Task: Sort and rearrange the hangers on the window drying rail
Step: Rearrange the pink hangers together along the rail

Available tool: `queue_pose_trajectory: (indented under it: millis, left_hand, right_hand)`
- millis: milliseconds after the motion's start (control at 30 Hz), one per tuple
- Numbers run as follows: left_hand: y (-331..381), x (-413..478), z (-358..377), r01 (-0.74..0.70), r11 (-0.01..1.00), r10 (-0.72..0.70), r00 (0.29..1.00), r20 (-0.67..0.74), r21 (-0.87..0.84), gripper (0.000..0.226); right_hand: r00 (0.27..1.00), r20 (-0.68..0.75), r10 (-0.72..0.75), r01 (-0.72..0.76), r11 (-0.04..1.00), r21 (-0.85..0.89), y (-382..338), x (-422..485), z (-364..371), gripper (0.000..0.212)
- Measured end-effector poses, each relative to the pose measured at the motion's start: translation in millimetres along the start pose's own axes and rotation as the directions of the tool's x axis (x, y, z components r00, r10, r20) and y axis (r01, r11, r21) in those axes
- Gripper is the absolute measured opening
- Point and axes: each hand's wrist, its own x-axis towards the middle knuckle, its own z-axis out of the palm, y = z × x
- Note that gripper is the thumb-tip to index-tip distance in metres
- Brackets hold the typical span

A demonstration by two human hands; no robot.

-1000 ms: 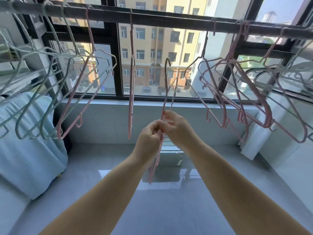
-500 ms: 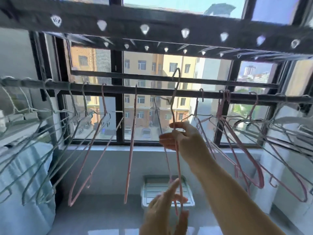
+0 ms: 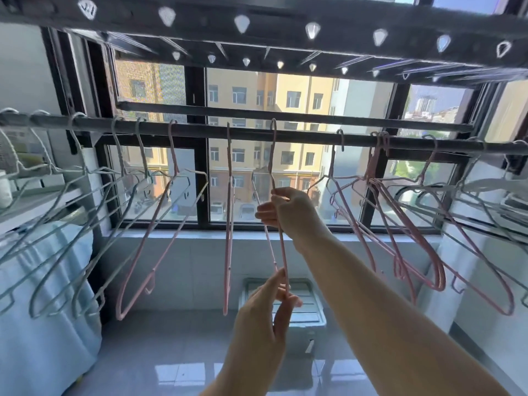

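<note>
– Pink hanger (image 3: 273, 155): where was it?
– Edge-on at mid-rail, hook over the drying rail (image 3: 314, 140). Right hand (image 3: 291, 215) pinched the neck. Left hand (image 3: 257, 324) pinched the lower end between thumb and forefinger.
– Neighbours?
– Lone pink hanger (image 3: 228, 224) just left, pink cluster (image 3: 414, 238) right, grey hangers (image 3: 71, 224) far left.
– Containers?
– White bin (image 3: 317, 304) on the floor (image 3: 143, 352). Contents couldn't be told.

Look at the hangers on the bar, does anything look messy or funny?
Yes. Right of the held hanger, several pink hangers crowd their hooks at one spot on the rail, frames crossing like a tangle. Those nearer the middle hang singly, spaced apart.
</note>
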Motion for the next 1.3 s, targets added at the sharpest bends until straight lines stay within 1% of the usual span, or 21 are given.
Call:
queue_pose_trajectory:
  millis: [100, 167, 200, 233, 267, 300, 367, 433, 467, 500, 533, 567, 633, 700, 767, 867, 933, 1000, 1067, 1200, 1300]
  left_hand:
    - [-5, -3, 3, 0.011, 1.000, -0.012, 1.000, 0.020, 0.010, 0.046]
    - [-8, -4, 4, 0.023, 1.000, -0.023, 1.000, 0.019, 0.009, 0.046]
    - [-11, -4, 5, 0.033, 0.999, -0.033, 0.999, 0.012, 0.006, 0.045]
    - [-12, -4, 5, 0.047, 0.999, -0.047, 0.999, 0.000, -0.005, 0.046]
    - [-13, -4, 5, 0.061, 0.998, -0.061, 0.998, -0.013, -0.017, 0.049]
    - [-12, -5, 5, 0.069, 0.997, -0.069, 0.997, -0.026, -0.022, 0.054]
    - [-9, -3, 5, 0.063, 0.998, -0.063, 0.996, -0.066, 0.001, 0.065]
    - [-3, 1, 4, 0.035, 0.999, -0.031, 0.993, -0.114, 0.039, 0.072]
    - [1, 3, 4, 0.011, 0.998, -0.002, 0.991, -0.130, 0.063, 0.073]
    - [7, 6, 3, -0.029, 0.996, 0.042, 0.987, -0.154, 0.087, 0.070]
    - [13, 9, 3, -0.075, 0.992, 0.092, 0.980, -0.176, 0.097, 0.064]
    - [20, 11, 5, -0.118, 0.990, 0.131, 0.976, -0.175, 0.080, 0.058]
    - [34, 14, 11, -0.180, 0.983, 0.177, 0.978, -0.106, -0.020, 0.053]
    - [44, 16, 21, -0.144, 0.983, 0.148, 0.989, 0.031, -0.111, 0.056]
    - [48, 18, 32, -0.069, 0.992, 0.087, 0.981, 0.171, -0.106, 0.061]
    - [43, 26, 50, -0.038, 0.997, 0.054, 0.966, 0.252, -0.069, 0.056]
    - [42, 31, 57, -0.045, 0.997, 0.058, 0.969, 0.239, -0.061, 0.043]
    - [44, 34, 62, -0.068, 0.997, 0.077, 0.976, 0.202, -0.048, 0.023]
    - [47, 32, 68, -0.112, 0.993, 0.115, 0.980, 0.163, -0.031, 0.012]
    - [58, 31, 83, -0.091, 0.996, 0.091, 0.995, 0.032, 0.000, 0.011]
    - [68, 33, 90, -0.042, 0.998, 0.046, 0.994, -0.097, 0.045, 0.012]
  right_hand:
    - [1.000, -0.007, -0.010, 0.010, 0.995, -0.102, 5, -1, -1, 0.031]
    - [0.999, -0.004, -0.038, 0.035, 0.963, -0.269, 7, -5, -2, 0.031]
    - [0.998, 0.007, -0.061, 0.058, 0.915, -0.400, 6, -8, -2, 0.031]
    - [0.996, 0.027, -0.088, 0.089, 0.840, -0.536, 4, -12, -3, 0.033]
    - [0.991, 0.051, -0.122, 0.126, 0.756, -0.642, 3, -17, -7, 0.037]
    - [0.983, 0.062, -0.174, 0.167, 0.687, -0.707, 0, -23, -11, 0.041]
    - [0.940, 0.033, -0.339, 0.245, 0.604, -0.758, -9, -36, -26, 0.044]
    - [0.872, -0.051, -0.486, 0.273, 0.571, -0.774, -18, -46, -46, 0.042]
    - [0.856, -0.102, -0.508, 0.250, 0.576, -0.778, -20, -49, -57, 0.040]
    - [0.857, -0.138, -0.496, 0.215, 0.589, -0.779, -20, -50, -67, 0.040]
    - [0.877, -0.160, -0.452, 0.171, 0.606, -0.777, -19, -51, -74, 0.040]
    - [0.909, -0.178, -0.378, 0.112, 0.631, -0.768, -16, -52, -80, 0.041]
    - [0.953, -0.214, -0.215, -0.002, 0.701, -0.713, -6, -54, -85, 0.043]
    - [0.961, -0.250, -0.121, -0.061, 0.786, -0.615, 5, -56, -88, 0.043]
    - [0.957, -0.273, -0.092, -0.072, 0.841, -0.537, 12, -59, -91, 0.038]
    - [0.955, -0.286, -0.079, -0.066, 0.883, -0.465, 18, -59, -95, 0.033]
    - [0.957, -0.274, -0.097, -0.037, 0.895, -0.445, 22, -57, -97, 0.032]
    - [0.956, -0.263, -0.126, 0.000, 0.903, -0.430, 24, -54, -99, 0.030]
    - [0.959, -0.240, -0.151, 0.042, 0.913, -0.407, 27, -50, -100, 0.029]
    - [0.967, -0.198, -0.162, 0.089, 0.938, -0.334, 24, -42, -106, 0.030]
    - [0.981, -0.110, -0.159, 0.118, 0.942, -0.313, 12, -38, -107, 0.025]
